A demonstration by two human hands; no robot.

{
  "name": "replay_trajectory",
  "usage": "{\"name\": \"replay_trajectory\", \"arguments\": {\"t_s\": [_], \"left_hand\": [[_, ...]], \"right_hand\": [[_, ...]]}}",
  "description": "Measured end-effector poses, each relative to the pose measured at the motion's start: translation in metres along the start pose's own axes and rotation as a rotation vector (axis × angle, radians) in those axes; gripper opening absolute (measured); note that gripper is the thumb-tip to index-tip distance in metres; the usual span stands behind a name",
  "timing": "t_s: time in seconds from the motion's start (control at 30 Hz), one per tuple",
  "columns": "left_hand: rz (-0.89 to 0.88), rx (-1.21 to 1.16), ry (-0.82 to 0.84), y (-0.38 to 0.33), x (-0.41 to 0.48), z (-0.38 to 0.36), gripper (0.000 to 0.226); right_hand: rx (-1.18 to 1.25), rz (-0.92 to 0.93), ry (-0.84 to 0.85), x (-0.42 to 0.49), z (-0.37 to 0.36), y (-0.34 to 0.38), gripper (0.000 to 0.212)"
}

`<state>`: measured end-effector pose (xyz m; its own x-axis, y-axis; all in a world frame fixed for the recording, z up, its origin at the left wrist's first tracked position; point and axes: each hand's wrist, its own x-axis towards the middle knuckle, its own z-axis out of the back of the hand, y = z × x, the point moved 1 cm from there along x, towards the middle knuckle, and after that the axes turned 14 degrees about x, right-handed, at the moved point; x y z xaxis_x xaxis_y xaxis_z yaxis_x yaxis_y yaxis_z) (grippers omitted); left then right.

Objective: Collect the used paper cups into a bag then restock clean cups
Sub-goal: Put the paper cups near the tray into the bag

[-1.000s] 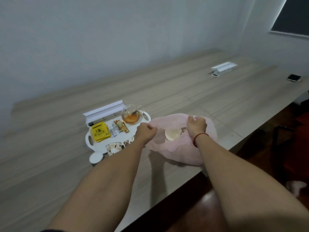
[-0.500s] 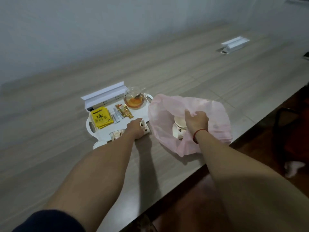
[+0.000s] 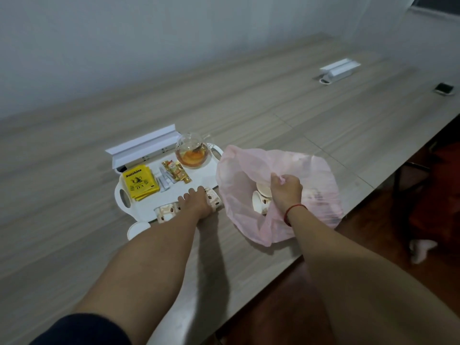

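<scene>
Paper cup [image 3: 213,199] lies on its side at the white tray's [image 3: 199,174] near edge, under our left hand [image 3: 196,204], which grasps it. Just right, our right hand [image 3: 286,192] pinches the pink bag's [image 3: 316,175] rim open.

there is a single view, from a wide-angle camera on the person's head, looking forward and down along both forearms. it sits close over the near edge of the counter [image 3: 249,115], which runs diagonally from lower left to upper right. the white tray [image 3: 199,174] and pink bag [image 3: 316,175] lie mid-frame, the wall fills the top, and floor shows lower right.
</scene>
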<state>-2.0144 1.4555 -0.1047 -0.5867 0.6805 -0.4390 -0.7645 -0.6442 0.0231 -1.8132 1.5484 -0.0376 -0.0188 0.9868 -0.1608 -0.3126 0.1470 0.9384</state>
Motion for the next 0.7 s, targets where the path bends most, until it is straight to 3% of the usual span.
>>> {"name": "replay_trajectory", "arguments": {"t_s": [0.2,0.37,0.5,0.7], "left_hand": [[0.151,-0.358,-0.035,0.003,-0.025,0.018,0.089],[0.321,-0.666,-0.231,0.016,-0.053,0.045,0.082],[0.138,-0.768,-0.338,-0.007,-0.080,0.066,0.073],[-0.039,-0.776,-0.111,-0.052,-0.107,0.057,0.062]], "right_hand": [[0.011,-0.047,0.017,-0.006,0.008,0.003,0.036],[0.057,-0.053,0.050,-0.016,0.011,0.010,0.024],[0.099,-0.068,0.068,-0.025,0.012,0.018,0.024],[0.147,-0.055,0.025,-0.027,0.037,0.037,0.041]]}}
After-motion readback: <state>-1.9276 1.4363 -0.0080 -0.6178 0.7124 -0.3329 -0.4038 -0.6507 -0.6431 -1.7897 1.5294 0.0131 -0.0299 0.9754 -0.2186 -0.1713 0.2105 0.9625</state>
